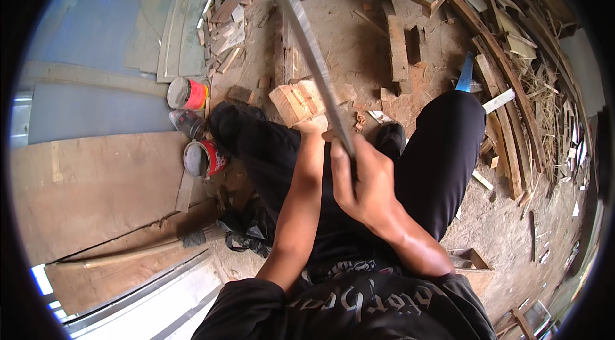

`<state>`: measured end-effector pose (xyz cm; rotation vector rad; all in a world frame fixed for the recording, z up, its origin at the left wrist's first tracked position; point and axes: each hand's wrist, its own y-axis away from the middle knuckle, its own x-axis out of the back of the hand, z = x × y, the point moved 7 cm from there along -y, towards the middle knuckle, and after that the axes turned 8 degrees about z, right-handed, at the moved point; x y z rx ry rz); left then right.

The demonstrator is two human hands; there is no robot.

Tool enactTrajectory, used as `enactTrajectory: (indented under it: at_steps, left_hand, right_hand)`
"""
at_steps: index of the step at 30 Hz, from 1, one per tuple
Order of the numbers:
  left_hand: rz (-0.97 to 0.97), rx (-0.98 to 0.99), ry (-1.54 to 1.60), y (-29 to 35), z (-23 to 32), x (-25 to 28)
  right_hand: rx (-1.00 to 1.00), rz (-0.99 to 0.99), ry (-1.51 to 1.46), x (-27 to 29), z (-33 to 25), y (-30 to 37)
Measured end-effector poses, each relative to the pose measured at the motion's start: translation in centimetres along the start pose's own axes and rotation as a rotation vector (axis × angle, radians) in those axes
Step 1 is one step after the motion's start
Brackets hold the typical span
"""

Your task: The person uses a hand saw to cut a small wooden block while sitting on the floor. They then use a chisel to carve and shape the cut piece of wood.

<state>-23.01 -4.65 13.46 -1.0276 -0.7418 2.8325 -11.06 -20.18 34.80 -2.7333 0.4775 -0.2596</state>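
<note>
My right hand (366, 180) is closed round the grip of a long machete (312, 55). Its grey blade is raised, slanting away to the far left and running out of the picture's top edge. Below the blade, a pale, rough-hewn wood block (291, 104) with a freshly cut, splintered face stands between my legs. My left hand (312, 125) is at the block's near end and appears to grip it; most of its fingers are hidden. In this view the blade passes just right of the block. Whether it touches the wood I cannot tell.
Two open cans (204, 159) and a dark jar stand by my left leg. Timber beams (397, 48) lie ahead. Planks (503, 100) and scraps pile up at right, with a blue blade-like piece (466, 73) beside my knee. A wooden box (471, 259) sits near right; large boards (102, 193) lie left.
</note>
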Motion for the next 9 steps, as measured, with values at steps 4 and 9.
enactTrajectory:
  at_steps: [4, 9]
  left_hand:
    - [0.018, -0.018, 0.007, -0.2, -0.2, -0.2]
    - [0.044, -0.072, 0.041, 0.6, 1.1, 1.4]
  right_hand:
    - [-0.034, -0.105, 0.021, -0.9, 1.2, 0.9]
    - [-0.11, -0.175, 0.081, -1.8, 2.1, 0.6]
